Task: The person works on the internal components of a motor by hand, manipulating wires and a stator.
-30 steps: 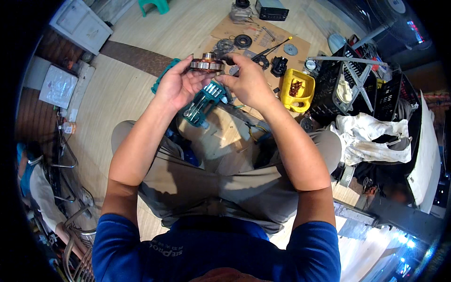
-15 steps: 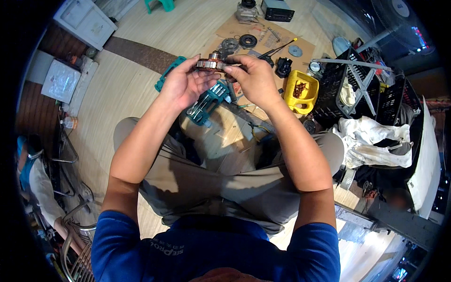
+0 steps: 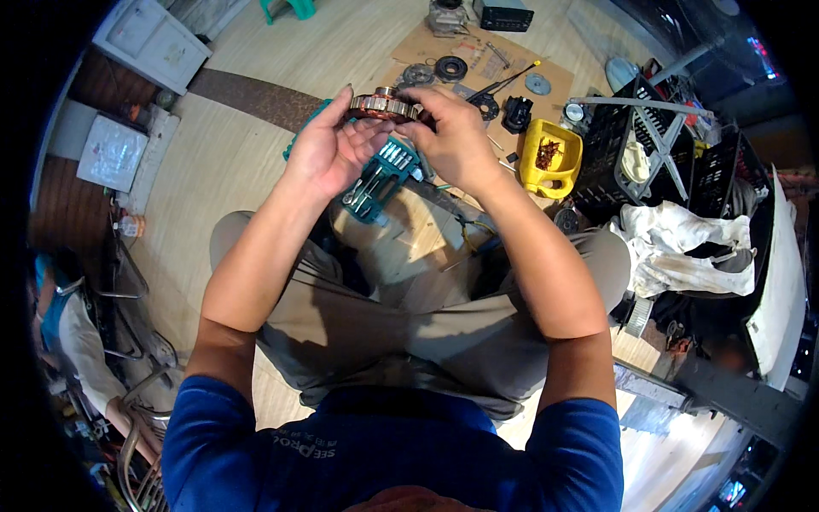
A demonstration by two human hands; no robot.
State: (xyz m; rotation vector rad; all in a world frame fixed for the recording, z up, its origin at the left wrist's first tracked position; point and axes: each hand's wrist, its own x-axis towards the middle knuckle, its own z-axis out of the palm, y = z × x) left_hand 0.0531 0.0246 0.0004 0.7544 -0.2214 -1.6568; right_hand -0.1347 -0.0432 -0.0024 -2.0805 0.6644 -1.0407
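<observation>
Held up in front of me is a round motor stator (image 3: 382,107) with a ring of silvery metal segments, copper-coloured windings and a raised hub on top. My left hand (image 3: 328,158) grips its left edge, thumb up along the side and the other fingers curled beneath. At the opposite edge, my right hand (image 3: 456,141) closes on it with thumb and fingers, hiding that side. Below the hands lies an open teal tool case (image 3: 375,192) with sockets and a ratchet in it. Pliers (image 3: 474,235) rest near my right forearm.
A cut-open yellow jug (image 3: 539,183) holds small reddish-brown parts. Cardboard (image 3: 418,47) carries a black ring (image 3: 450,68), a grey disc (image 3: 537,84) and a black housing (image 3: 516,114). Black crates (image 3: 610,162) and a white cloth (image 3: 682,247) stand at right.
The stator has tilted, showing more of its segmented rim, and sits slightly further left. My right hand has shifted its fingers along the edge; my left hand keeps its hold.
</observation>
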